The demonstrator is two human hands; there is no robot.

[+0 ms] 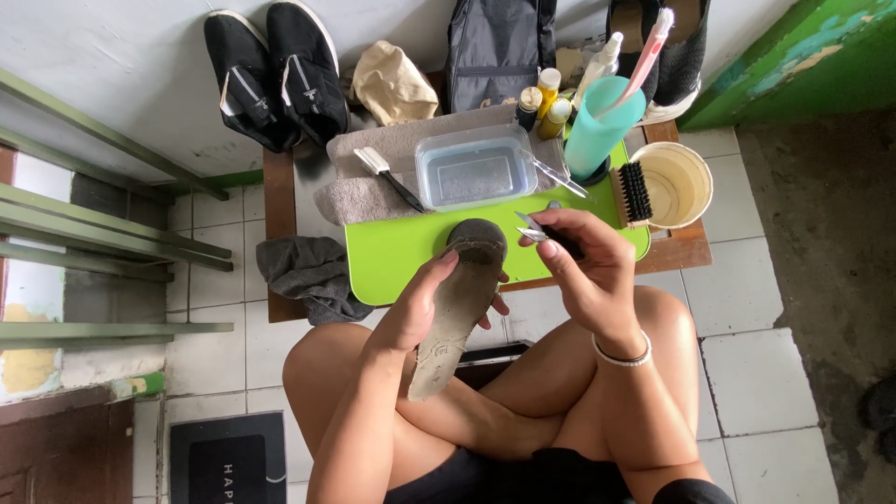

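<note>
Two black shoes, three small bottles, two brushes. One clear tub, one teal cup, one insole.

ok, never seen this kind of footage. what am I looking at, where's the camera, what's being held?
There is no machine here: one camera worn on a person's head looks down at their own two bare hands and crossed legs. The left hand holds a worn grey insole, its dirty side facing up. The right hand, with a white bracelet at the wrist, holds a small metal tool with a dark handle close to the insole's top end.

In front sits a low wooden table with a lime green tray. On and around it lie a grey towel, a clear plastic tub, a teal cup with a toothbrush in it, small bottles, a brush and a cream bowl. Black shoes stand by the wall.
</note>
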